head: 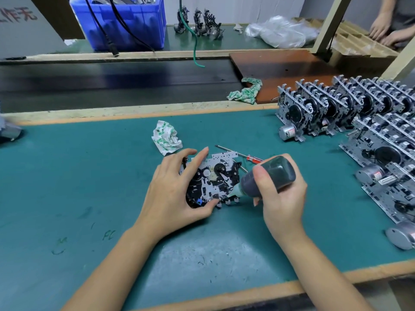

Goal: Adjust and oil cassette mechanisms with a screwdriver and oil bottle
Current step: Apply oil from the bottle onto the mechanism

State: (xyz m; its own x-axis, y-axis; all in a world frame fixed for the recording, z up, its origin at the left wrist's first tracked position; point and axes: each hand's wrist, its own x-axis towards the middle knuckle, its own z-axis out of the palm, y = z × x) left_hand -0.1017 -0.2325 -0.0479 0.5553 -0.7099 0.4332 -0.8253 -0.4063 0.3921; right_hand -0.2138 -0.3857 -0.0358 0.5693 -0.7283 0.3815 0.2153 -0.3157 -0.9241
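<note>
On the mat, left hand (175,189) grips cassette mechanism (213,180); right hand (280,194) clamps oil bottle (267,176).

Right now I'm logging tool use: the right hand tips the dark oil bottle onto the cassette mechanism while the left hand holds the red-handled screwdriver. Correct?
Not quite. The head view shows the left hand steadying the grey metal cassette mechanism; the red-handled screwdriver lies on the green mat behind it. The right hand does tip the dark oil bottle.

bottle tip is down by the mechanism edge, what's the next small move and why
Probably a gentle squeeze by the right hand on the oil bottle: its nozzle already points at the near edge of the cassette mechanism, which the left hand steadies on the mat.
</note>
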